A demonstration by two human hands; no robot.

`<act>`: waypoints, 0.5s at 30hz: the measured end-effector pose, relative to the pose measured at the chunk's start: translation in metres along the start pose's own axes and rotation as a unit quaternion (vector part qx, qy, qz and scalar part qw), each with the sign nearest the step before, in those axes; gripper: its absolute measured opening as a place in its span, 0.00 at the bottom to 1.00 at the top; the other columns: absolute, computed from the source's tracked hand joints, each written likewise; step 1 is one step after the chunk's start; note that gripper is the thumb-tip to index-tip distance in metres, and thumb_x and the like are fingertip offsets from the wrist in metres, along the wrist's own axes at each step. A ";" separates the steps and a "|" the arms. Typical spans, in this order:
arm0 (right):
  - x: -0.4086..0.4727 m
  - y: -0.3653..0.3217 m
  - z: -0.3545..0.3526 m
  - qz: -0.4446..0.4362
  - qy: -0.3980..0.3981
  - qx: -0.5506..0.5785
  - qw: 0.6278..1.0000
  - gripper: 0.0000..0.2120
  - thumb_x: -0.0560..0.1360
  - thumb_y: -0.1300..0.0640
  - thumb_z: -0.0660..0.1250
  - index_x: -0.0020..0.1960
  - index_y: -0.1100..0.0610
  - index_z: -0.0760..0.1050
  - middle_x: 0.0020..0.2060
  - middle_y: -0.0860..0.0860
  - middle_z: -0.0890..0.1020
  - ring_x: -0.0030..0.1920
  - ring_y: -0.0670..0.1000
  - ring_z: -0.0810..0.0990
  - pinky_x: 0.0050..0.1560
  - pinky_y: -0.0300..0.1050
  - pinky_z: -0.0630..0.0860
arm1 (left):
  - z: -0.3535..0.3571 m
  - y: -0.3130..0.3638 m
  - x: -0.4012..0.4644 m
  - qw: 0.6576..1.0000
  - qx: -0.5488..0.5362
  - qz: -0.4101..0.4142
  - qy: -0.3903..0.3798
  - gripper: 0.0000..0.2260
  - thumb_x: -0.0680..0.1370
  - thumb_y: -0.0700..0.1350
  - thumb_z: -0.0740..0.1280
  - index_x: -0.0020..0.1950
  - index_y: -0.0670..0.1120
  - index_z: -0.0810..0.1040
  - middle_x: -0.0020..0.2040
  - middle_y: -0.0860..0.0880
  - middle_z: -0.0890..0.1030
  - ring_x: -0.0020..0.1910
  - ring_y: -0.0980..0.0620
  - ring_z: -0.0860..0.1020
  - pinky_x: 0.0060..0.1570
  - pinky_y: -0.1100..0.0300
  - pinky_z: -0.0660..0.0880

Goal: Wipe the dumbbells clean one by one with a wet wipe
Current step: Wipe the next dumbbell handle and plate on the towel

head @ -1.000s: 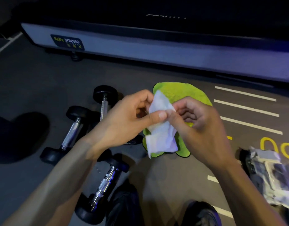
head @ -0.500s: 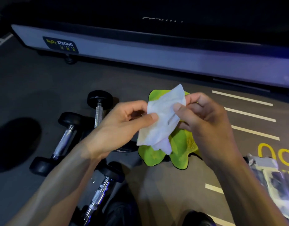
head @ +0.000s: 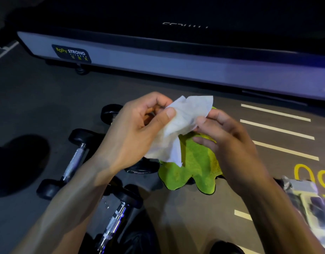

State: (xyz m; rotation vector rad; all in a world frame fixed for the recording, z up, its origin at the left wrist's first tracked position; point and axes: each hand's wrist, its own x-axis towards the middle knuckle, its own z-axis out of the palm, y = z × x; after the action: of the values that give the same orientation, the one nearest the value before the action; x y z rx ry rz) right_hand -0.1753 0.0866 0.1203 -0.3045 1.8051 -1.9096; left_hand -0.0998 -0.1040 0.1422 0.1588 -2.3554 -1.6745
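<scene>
A white wet wipe (head: 183, 121) hangs spread between both hands above the floor. My left hand (head: 136, 131) pinches its left edge between thumb and fingers. My right hand (head: 225, 138) pinches its right edge. Below the hands, three black-ended dumbbells with chrome handles lie on the dark floor: one at the left (head: 73, 162), one at the bottom (head: 116, 219), and one further back (head: 110, 112) mostly hidden by my left hand.
A bright green cloth (head: 192, 171) lies on the floor under the wipe. A wet-wipe packet (head: 310, 204) sits at the right edge. A grey treadmill base (head: 176, 61) runs across the back. White and yellow floor markings (head: 279, 129) lie at the right.
The hands have pulled apart and opened the wipe out wider; earlier it hung folded between them. The view shifted slightly.
</scene>
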 end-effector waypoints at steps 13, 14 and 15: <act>-0.019 0.001 0.008 -0.007 0.094 0.022 0.995 0.11 0.85 0.58 0.64 0.55 0.61 0.85 0.52 0.63 0.87 0.57 0.68 0.84 0.56 0.69 0.80 | 0.016 -0.017 -0.016 0.977 -0.161 -0.143 -0.003 0.07 0.82 0.51 0.69 0.46 0.50 0.82 0.44 0.44 0.76 0.44 0.47 0.72 0.44 0.54 0.72; -0.020 0.001 0.007 -0.006 0.096 0.017 0.995 0.12 0.85 0.58 0.64 0.55 0.61 0.85 0.52 0.63 0.87 0.57 0.68 0.84 0.56 0.69 0.80 | 0.017 -0.017 -0.017 0.973 -0.175 -0.150 -0.016 0.07 0.81 0.51 0.68 0.46 0.50 0.80 0.45 0.43 0.75 0.44 0.45 0.70 0.44 0.52 0.70; -0.021 0.001 0.007 -0.003 0.095 0.014 0.995 0.12 0.85 0.58 0.63 0.56 0.61 0.85 0.52 0.63 0.87 0.57 0.69 0.84 0.56 0.70 0.80 | 0.017 -0.016 -0.017 0.970 -0.186 -0.152 -0.025 0.06 0.80 0.51 0.68 0.47 0.49 0.78 0.43 0.43 0.74 0.42 0.45 0.70 0.41 0.52 0.69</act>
State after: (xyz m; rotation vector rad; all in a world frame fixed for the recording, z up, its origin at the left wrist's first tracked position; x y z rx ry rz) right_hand -0.1539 0.0910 0.1231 -0.1224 1.8977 -2.0258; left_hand -0.0884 -0.0902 0.1193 0.4299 -2.0814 -2.2527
